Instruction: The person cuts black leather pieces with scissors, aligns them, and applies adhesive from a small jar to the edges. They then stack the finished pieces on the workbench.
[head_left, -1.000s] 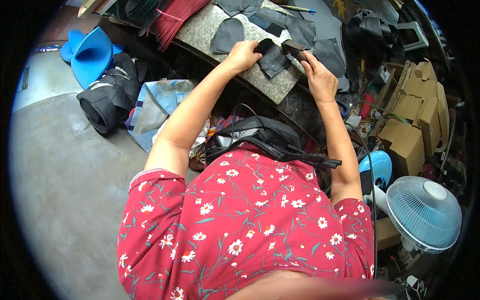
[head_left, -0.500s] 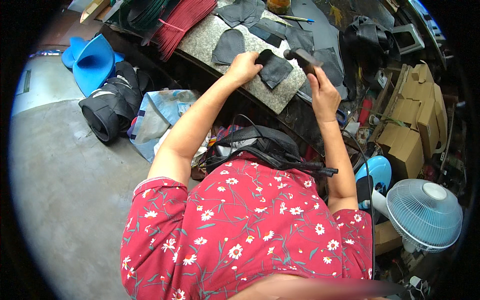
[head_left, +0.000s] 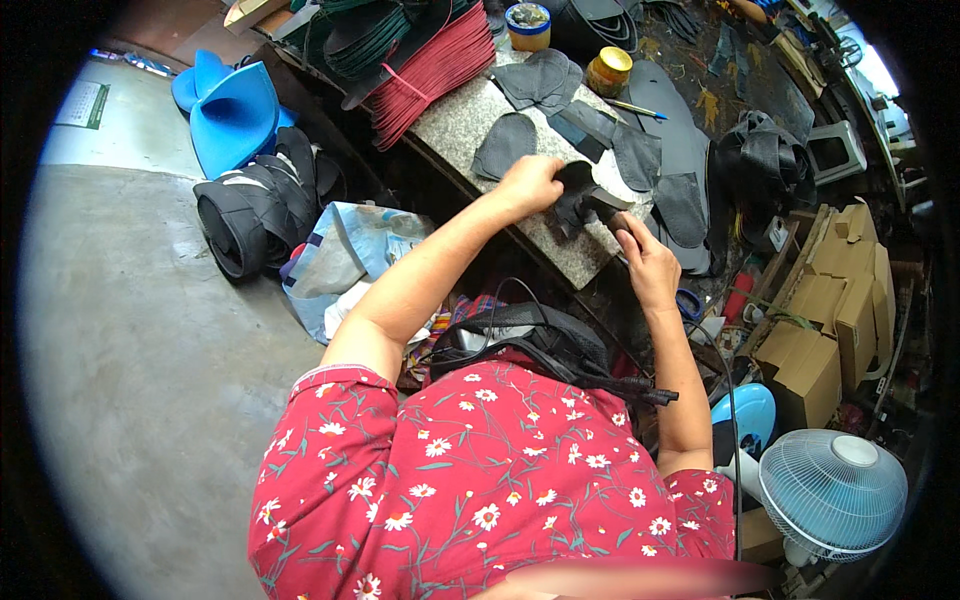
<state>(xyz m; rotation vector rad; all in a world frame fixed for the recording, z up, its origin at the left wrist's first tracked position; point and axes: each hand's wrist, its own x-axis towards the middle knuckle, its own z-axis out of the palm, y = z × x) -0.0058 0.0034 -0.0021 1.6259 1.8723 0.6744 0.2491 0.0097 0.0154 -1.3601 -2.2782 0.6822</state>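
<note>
My right hand (head_left: 650, 265) is wrapped round the handle of a hammer (head_left: 610, 208). The hammer's head is down over a small black leather-like piece (head_left: 574, 178) on a speckled stone slab (head_left: 578, 258). With its fingers closed, my left hand (head_left: 530, 187) pinches the left edge of that piece. The hammer hides part of the piece, so whether they touch I cannot tell. Left of it lies a rounded black piece (head_left: 505, 147). Further black cut pieces (head_left: 637, 157) lie beyond and to the right.
A tied red bundle of strips (head_left: 430, 88) sits at the slab's far left. Two jars (head_left: 610, 72) and a pen (head_left: 640, 109) are at the back. Cardboard boxes (head_left: 800, 365) and a fan (head_left: 835, 495) stand right; a black roll (head_left: 240, 225) and bag (head_left: 350, 250) left.
The hammer has come down from its raised position onto or just over the black piece. My view has shifted, so the slab sits lower and further right.
</note>
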